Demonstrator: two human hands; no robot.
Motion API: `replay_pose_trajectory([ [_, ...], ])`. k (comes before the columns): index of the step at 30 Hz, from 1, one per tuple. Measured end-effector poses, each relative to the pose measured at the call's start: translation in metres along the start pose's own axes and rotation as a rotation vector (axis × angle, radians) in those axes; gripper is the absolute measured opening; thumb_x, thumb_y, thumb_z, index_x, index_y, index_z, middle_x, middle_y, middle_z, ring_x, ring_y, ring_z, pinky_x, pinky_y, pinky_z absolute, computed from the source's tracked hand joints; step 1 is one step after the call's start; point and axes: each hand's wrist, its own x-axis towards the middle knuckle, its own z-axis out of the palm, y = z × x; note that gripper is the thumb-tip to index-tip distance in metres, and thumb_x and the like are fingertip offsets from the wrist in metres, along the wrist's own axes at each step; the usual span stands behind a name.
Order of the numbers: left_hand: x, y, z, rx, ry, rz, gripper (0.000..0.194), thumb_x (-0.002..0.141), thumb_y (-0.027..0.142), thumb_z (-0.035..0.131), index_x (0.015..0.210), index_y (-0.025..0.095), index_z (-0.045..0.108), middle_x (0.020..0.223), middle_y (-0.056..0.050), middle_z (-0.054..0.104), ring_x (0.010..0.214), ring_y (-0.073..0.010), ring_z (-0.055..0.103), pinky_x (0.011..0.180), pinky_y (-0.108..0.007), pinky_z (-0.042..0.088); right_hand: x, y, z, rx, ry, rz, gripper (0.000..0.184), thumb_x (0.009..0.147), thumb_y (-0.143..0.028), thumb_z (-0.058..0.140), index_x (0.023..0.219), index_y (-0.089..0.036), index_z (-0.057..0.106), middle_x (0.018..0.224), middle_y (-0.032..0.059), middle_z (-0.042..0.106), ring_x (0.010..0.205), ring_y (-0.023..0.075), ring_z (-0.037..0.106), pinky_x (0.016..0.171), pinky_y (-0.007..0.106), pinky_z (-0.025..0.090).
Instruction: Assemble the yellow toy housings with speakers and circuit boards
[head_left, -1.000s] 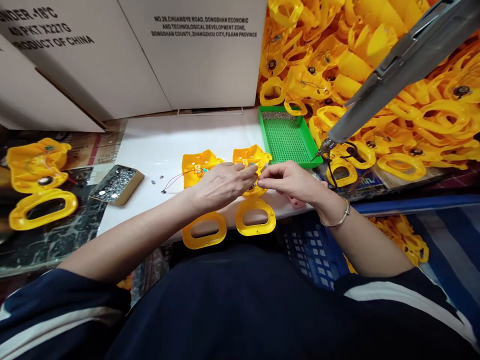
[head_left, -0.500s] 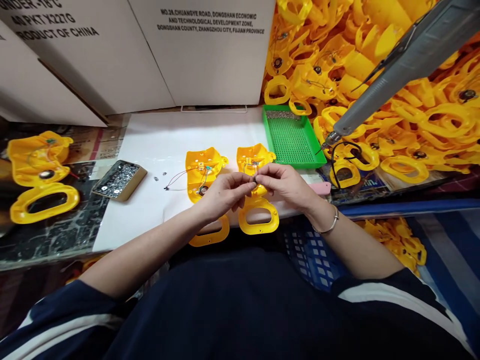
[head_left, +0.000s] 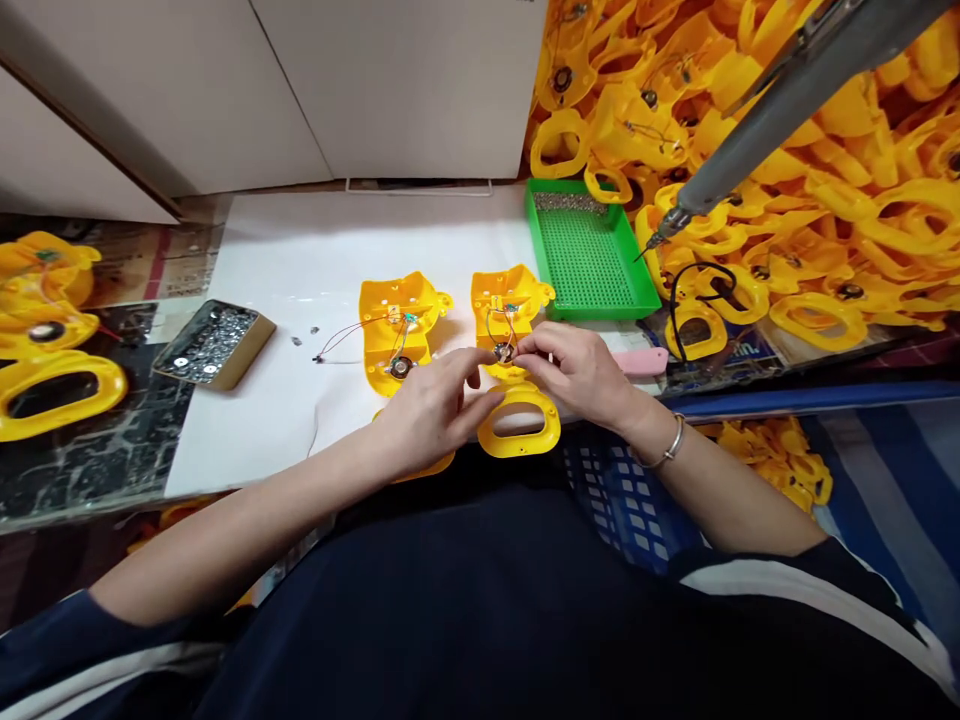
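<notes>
My right hand (head_left: 574, 372) pinches with thumb and forefinger at the edge of a small round speaker (head_left: 502, 352), which sits in the right-hand yellow plastic shell (head_left: 491, 290). Thin wires run from the speaker to a small green circuit board in that shell. My left hand (head_left: 442, 405) is open, its forefinger tip near the speaker and its thumb apart over the oval handle loop (head_left: 556, 430). Beside it lies a second yellow shell (head_left: 379, 300) with its own speaker (head_left: 400, 367), and red and black wires trail left from it. My left hand hides part of this shell.
A green tray (head_left: 651, 303) with small metal parts stands at the back right, under a hanging electric screwdriver (head_left: 720, 170). A box of metal pieces (head_left: 251, 345) stands left. A pink-handled tool (head_left: 645, 361) lies right. Yellow shells (head_left: 825, 200) are heaped beyond; white cartons (head_left: 405, 90) stand behind.
Both hands were pinching a small dark part together above the right-hand shell. Now the speaker is down in the shell, and my left fingers have parted from it. The view has shifted slightly.
</notes>
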Motion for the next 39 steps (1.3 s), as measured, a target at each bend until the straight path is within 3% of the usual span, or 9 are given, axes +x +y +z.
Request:
replay_pose_trajectory([
  [4,-0.011,-0.006,0.006,0.096,-0.022,0.071,0.037,0.093,0.029,0.054,0.128,0.016,0.048,0.097,-0.008,0.066,0.060,-0.0113,0.057,0.058,-0.025,0.045,-0.007,0.005,0.007,-0.094,-0.008,-0.065,0.015,0.093,-0.022,0.054,0.086,-0.018,0.067,0.084,0.0042,0.071,0.078,0.0172,0.058,0.073,0.032,0.038],
  [13,-0.001,-0.004,0.013,0.058,-0.114,0.050,0.048,0.087,0.010,0.047,0.134,0.020,0.039,0.089,-0.004,0.066,0.058,-0.0113,0.058,0.054,-0.022,0.042,-0.007,0.002,0.008,-0.223,-0.020,-0.127,0.018,0.095,-0.025,0.054,0.085,-0.016,0.066,0.085,0.0058,0.069,0.080,0.0192,0.053,0.073,0.034,0.038],
  [20,0.009,0.000,0.011,0.108,-0.223,-0.107,0.039,0.082,0.008,0.046,0.119,0.018,0.038,0.068,0.003,0.057,0.058,-0.0158,0.056,0.056,-0.025,0.039,-0.013,0.003,0.015,-0.391,0.060,-0.261,0.022,0.098,-0.026,0.050,0.084,-0.018,0.065,0.085,0.0055,0.068,0.080,0.0198,0.047,0.073,0.035,0.038],
  [25,0.014,-0.001,0.011,0.033,-0.271,-0.102,0.041,0.077,0.004,0.046,0.115,0.018,0.037,0.064,0.006,0.049,0.056,-0.0145,0.050,0.055,-0.025,0.034,-0.019,0.005,0.026,-0.582,0.109,-0.352,0.024,0.098,-0.020,0.048,0.079,-0.017,0.064,0.077,0.0053,0.064,0.074,0.0187,0.043,0.068,0.033,0.036],
  [29,0.016,-0.001,0.010,-0.033,-0.275,-0.120,0.039,0.076,0.005,0.046,0.112,0.018,0.038,0.063,0.007,0.047,0.055,-0.0131,0.047,0.054,-0.024,0.032,-0.020,0.005,0.027,-0.596,0.091,-0.368,0.027,0.098,-0.020,0.047,0.076,-0.017,0.063,0.073,0.0050,0.063,0.073,0.0184,0.043,0.066,0.033,0.035],
  [34,0.017,-0.002,0.010,-0.233,-0.261,-0.152,0.038,0.075,0.005,0.046,0.108,0.019,0.037,0.057,0.011,0.044,0.048,-0.0103,0.044,0.051,-0.022,0.030,-0.026,-0.003,0.019,-0.503,0.029,-0.344,0.023,0.098,-0.024,0.048,0.090,-0.014,0.068,0.088,0.0067,0.070,0.082,0.0199,0.048,0.075,0.035,0.040],
  [39,0.019,-0.003,0.010,-0.395,-0.227,-0.205,0.038,0.072,0.007,0.048,0.106,0.020,0.036,0.059,0.010,0.047,0.047,-0.0101,0.047,0.049,-0.023,0.032,-0.034,-0.029,0.022,-0.746,-0.063,-0.322,0.027,0.095,-0.021,0.048,0.105,-0.005,0.069,0.094,0.0134,0.067,0.090,0.0259,0.048,0.091,0.044,0.041],
])
